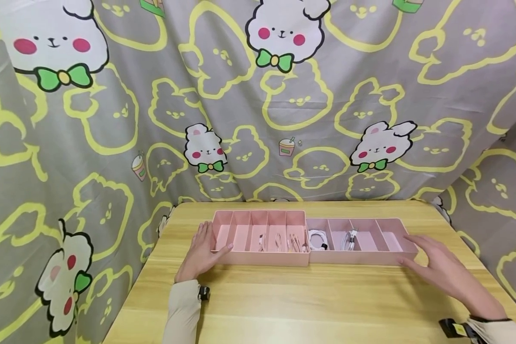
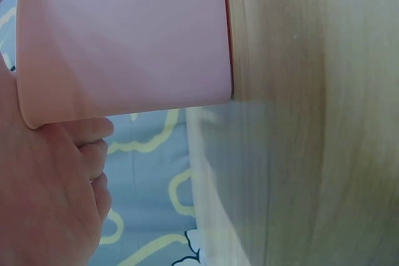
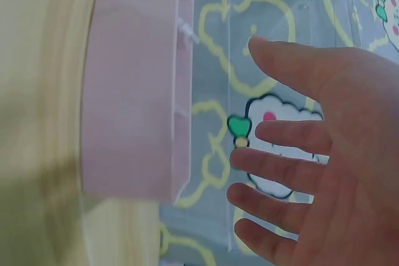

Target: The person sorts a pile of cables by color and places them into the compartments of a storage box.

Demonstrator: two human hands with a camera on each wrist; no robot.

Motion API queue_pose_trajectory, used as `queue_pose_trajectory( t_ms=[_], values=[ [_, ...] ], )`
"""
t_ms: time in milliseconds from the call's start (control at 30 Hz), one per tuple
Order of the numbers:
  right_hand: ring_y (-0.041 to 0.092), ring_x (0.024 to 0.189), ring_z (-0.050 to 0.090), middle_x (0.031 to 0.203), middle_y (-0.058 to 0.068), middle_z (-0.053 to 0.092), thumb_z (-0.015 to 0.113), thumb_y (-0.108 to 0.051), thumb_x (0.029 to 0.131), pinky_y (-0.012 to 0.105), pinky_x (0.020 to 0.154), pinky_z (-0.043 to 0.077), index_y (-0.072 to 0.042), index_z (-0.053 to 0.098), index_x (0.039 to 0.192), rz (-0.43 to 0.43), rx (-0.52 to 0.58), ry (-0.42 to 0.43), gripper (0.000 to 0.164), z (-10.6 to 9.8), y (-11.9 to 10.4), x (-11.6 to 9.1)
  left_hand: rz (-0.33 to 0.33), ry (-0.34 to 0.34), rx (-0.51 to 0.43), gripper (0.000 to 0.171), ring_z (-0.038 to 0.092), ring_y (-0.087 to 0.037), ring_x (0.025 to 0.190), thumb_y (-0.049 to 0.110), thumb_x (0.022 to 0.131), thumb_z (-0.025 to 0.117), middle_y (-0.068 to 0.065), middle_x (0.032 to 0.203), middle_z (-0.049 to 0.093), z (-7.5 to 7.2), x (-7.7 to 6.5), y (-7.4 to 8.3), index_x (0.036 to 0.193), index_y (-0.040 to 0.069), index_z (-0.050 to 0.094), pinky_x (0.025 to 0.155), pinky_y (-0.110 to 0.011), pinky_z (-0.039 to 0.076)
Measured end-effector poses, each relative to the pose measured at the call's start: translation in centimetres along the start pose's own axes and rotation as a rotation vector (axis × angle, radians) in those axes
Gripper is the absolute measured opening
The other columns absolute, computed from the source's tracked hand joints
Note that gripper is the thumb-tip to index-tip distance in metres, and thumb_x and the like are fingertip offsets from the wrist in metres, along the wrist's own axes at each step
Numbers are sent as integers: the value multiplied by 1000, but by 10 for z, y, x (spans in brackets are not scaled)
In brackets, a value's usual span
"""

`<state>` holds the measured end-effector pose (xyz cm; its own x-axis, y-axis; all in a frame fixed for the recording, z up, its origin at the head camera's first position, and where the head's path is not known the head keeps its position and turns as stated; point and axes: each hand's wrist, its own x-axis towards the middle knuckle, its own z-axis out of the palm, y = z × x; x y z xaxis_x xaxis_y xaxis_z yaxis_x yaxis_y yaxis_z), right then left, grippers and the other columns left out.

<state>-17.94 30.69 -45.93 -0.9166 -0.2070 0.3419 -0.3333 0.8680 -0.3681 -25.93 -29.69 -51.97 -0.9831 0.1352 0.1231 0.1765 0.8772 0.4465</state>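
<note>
Aligning, seemingly: pink divider tray (image 1: 262,258) left, mauve divider tray (image 1: 361,258) right, abutting on desk (image 1: 318,306). Fingers extended, gripping nothing: left hand (image 1: 198,254) against, right hand (image 1: 445,270) beside outer ends; next likely needs inward push.

The pink box (image 1: 260,259) appears to be smooth plastic, low sheen. The mauve box (image 1: 361,258), against its right end, shows matching plastic. The table (image 1: 284,301) beneath the pink box presents smooth wood grain, faintly glossy. The curtain (image 1: 241,110) behind it is matt printed cloth, creased. The sleeve (image 1: 182,308) nearest it: matt cloth.
</note>
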Motion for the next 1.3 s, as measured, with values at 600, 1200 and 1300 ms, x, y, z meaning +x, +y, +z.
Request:
queue_pose_trajectory(
  t_ms=[600,1200,1300],
  values=[
    [67,112,52,126,47,57,78,-36,92,69,82,45,16,58,130,168,-61,-74,68,-16,43,-53,-23,-32,-10,114,1,-40,163,72,93,57,-22,174,5,4,-4,2,164,-3,8,131,-62,10],
    [68,97,56,111,49,60,88,-29,81,71,72,50,19,61,118,175,-101,-143,66,-7,82,-108,-21,-29,-17,114,4,-40,163,71,93,57,-24,174,8,7,-7,3,165,-3,8,131,-62,11],
    [67,93,57,110,48,60,90,-26,76,70,65,50,15,62,117,159,-85,-124,64,-3,92,-118,-23,-32,-15,115,2,-40,163,72,93,56,-23,174,6,7,-7,2,165,-3,7,131,-62,11]
  ],
)
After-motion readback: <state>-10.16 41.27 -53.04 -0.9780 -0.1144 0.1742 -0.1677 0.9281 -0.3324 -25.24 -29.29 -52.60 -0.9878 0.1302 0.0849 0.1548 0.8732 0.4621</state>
